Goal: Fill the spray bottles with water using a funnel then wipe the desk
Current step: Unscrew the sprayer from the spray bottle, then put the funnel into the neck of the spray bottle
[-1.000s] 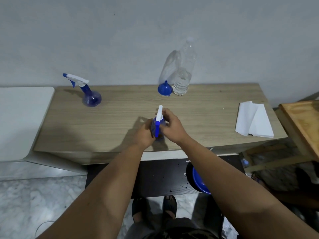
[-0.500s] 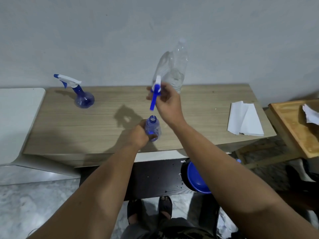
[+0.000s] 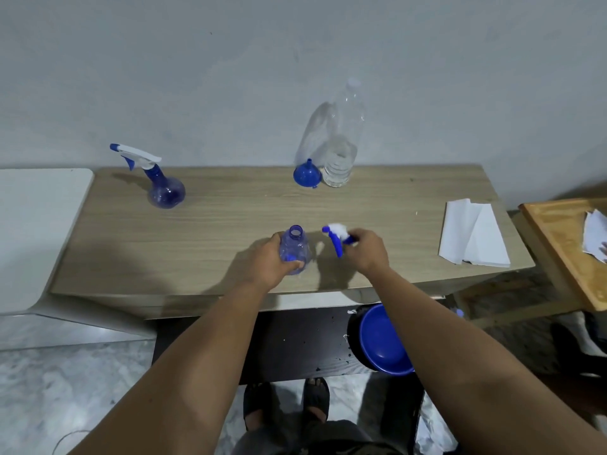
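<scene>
Near the desk [image 3: 230,218] front edge: left hand [image 3: 274,259] grips the uncapped spray bottle [image 3: 294,246] — fingers curled round its base. At its 3 o'clock, right hand [image 3: 366,249] pinches the removed spray head [image 3: 337,237] — nozzle pointing to 9. Funnel [image 3: 305,175] at 12, touching the water bottle [image 3: 343,142].

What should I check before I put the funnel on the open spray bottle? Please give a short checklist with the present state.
1. Open spray bottle has its neck uncovered: ok.
2. Left hand holds that bottle upright on the desk: ok.
3. Right hand is free to take the funnel: not ok, it grips the spray head.
4. Funnel is within view, mouth down beside the water bottle: ok.
5. Water bottle holds water: ok, only in the lower part.
6. Water bottle cap is off: cannot tell.
</scene>
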